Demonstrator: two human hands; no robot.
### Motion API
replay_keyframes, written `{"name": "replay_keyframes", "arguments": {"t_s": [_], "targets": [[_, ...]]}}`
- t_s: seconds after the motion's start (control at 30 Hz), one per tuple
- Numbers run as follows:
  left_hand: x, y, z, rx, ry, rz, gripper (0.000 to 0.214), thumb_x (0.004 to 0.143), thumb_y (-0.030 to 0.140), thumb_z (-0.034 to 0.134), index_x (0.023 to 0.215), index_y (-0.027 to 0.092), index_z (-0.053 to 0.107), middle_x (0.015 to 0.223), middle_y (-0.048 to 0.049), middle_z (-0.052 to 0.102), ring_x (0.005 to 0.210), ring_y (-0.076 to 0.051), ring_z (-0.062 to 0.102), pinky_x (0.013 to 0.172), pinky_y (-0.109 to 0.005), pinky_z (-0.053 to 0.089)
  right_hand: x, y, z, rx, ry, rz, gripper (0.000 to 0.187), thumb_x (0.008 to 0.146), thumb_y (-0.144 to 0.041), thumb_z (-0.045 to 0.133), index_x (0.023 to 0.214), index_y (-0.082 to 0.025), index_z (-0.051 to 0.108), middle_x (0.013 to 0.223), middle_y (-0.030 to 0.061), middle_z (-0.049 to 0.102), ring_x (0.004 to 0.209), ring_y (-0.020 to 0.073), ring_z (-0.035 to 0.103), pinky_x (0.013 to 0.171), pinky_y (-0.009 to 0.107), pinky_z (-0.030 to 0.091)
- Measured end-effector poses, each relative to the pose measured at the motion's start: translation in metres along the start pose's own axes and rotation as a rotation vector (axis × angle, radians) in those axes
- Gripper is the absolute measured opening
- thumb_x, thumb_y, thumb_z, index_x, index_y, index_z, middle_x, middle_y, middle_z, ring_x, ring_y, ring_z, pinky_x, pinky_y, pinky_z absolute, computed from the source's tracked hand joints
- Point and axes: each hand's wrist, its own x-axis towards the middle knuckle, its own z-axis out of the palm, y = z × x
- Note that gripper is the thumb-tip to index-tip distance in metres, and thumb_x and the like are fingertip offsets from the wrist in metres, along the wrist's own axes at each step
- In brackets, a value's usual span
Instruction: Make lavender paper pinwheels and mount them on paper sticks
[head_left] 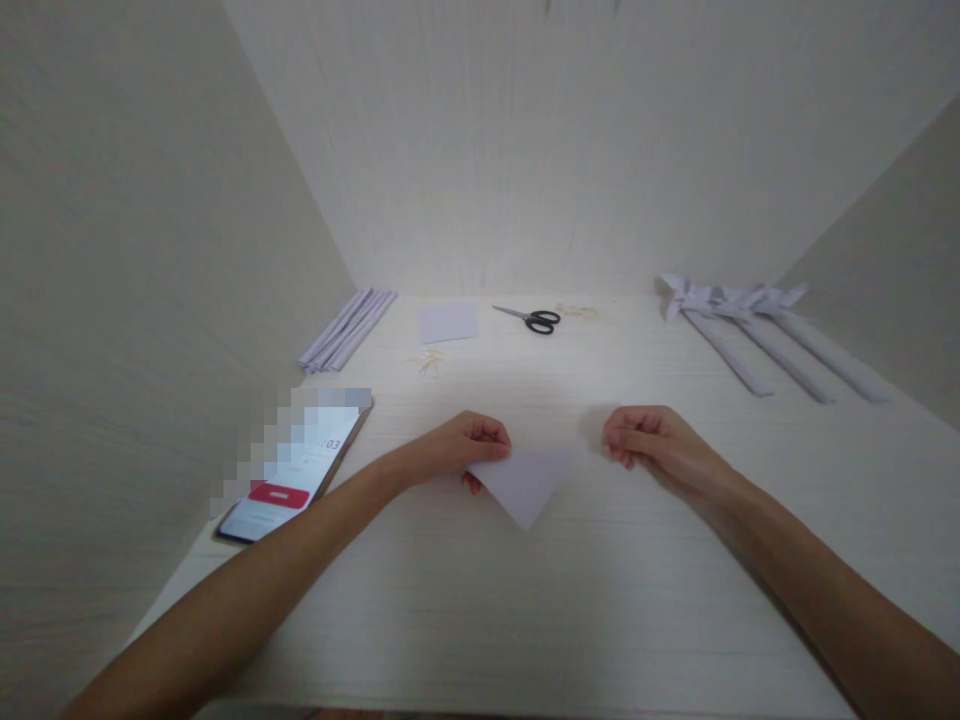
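Note:
My left hand pinches the left corner of a sheet of pale paper folded into a triangle, with the thumb on top and fingers beneath. The folded edge runs level at the top, and one point faces toward me. Just to the right of the paper, apart from it, my right hand is closed with its fingers curled in and the thumb against them. Nothing shows between those fingers.
Rolled paper sticks lie at the back left, near a square paper, black-handled scissors and loose rubber bands. Paper pinwheel shapes on sticks lie at the right. A phone rests by the left wall.

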Motion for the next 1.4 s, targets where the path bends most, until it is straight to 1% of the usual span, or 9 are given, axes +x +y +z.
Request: {"name": "replay_keyframes", "arguments": {"t_s": [0.1,0.23,0.37,0.57,0.77,0.87,1.03,1.23,1.4], "targets": [[0.001,-0.002,-0.001,-0.001,0.011,0.018,0.017,0.069,0.028,0.055,0.067,0.012,0.048,0.049,0.0046,0.051,0.035,-0.004,0.044,0.033,-0.015,0.035,0.002,0.003,0.001,0.029,0.131,-0.045,0.023,0.062,-0.035,0.063,0.065,-0.014,0.057,0.057,0.0003,0.057,0.045,0.0063,0.047,0.044,0.02,0.037],[0.002,-0.004,0.009,0.058,-0.017,-0.001,0.02,0.069,0.032,0.055,0.069,0.012,0.05,0.054,0.0037,0.051,0.042,-0.005,0.046,0.037,-0.015,0.036,-0.003,0.006,0.018,-0.096,-0.054,-0.025,0.031,0.069,-0.042,0.056,0.078,-0.013,0.058,0.057,0.0012,0.056,0.045,0.0078,0.05,0.041,0.02,0.038],[0.001,-0.003,0.021,0.072,-0.02,-0.011,0.017,0.07,0.03,0.052,0.067,0.013,0.049,0.055,0.0045,0.048,0.045,-0.005,0.046,0.039,-0.016,0.037,-0.012,0.003,0.038,-0.243,-0.164,0.027,0.023,0.07,-0.036,0.055,0.066,-0.013,0.055,0.05,-0.002,0.051,0.039,0.0056,0.045,0.036,0.017,0.033],[0.001,-0.004,0.015,0.195,-0.055,-0.029,0.015,0.071,0.028,0.05,0.065,0.014,0.049,0.048,0.0048,0.05,0.039,-0.006,0.045,0.039,-0.017,0.037,-0.008,0.003,0.026,-0.373,-0.156,0.005,0.019,0.069,-0.03,0.054,0.059,-0.014,0.053,0.045,-0.0029,0.049,0.035,0.005,0.041,0.034,0.018,0.031],[0.001,-0.004,0.008,0.238,-0.05,-0.039,0.014,0.071,0.024,0.047,0.062,0.014,0.048,0.046,0.004,0.053,0.037,-0.006,0.047,0.039,-0.017,0.038,-0.003,0.0,0.007,-0.535,-0.002,-0.022,0.018,0.067,-0.03,0.054,0.057,-0.015,0.055,0.046,-0.0011,0.05,0.037,0.0086,0.046,0.037,0.021,0.034],[0.0,-0.003,0.005,0.241,-0.04,-0.046,0.015,0.071,0.023,0.048,0.059,0.013,0.048,0.045,0.0036,0.053,0.037,-0.006,0.047,0.039,-0.017,0.038,-0.004,-0.004,0.0,-0.593,0.188,-0.087,0.021,0.069,-0.033,0.053,0.056,-0.016,0.054,0.043,-0.0006,0.05,0.037,0.0098,0.045,0.038,0.023,0.032],[0.004,-0.004,0.005,0.098,0.069,0.007,0.013,0.071,0.024,0.05,0.064,0.013,0.047,0.044,0.004,0.053,0.036,-0.005,0.047,0.038,-0.017,0.037,-0.001,0.002,-0.006,-0.328,0.458,-0.132,0.026,0.068,-0.043,0.056,0.063,-0.017,0.055,0.038,-0.0037,0.043,0.032,0.0083,0.037,0.034,0.023,0.025],[0.006,-0.006,0.012,-0.175,0.369,0.23,0.023,0.07,0.031,0.054,0.084,0.015,0.046,0.065,0.0028,0.055,0.045,-0.006,0.052,0.036,-0.015,0.037,0.003,0.01,0.01,-0.025,0.165,-0.056,0.029,0.062,-0.042,0.064,0.068,-0.014,0.056,0.043,-0.0039,0.048,0.034,0.006,0.041,0.034,0.019,0.03],[0.007,-0.01,0.011,-0.176,0.349,0.27,0.025,0.064,0.029,0.061,0.081,0.014,0.05,0.065,0.0034,0.053,0.047,-0.006,0.053,0.036,-0.015,0.038,0.001,0.01,0.017,-0.033,-0.028,-0.011,0.026,0.065,-0.036,0.064,0.076,-0.013,0.059,0.048,-0.002,0.055,0.039,0.0064,0.048,0.037,0.018,0.035]]}}
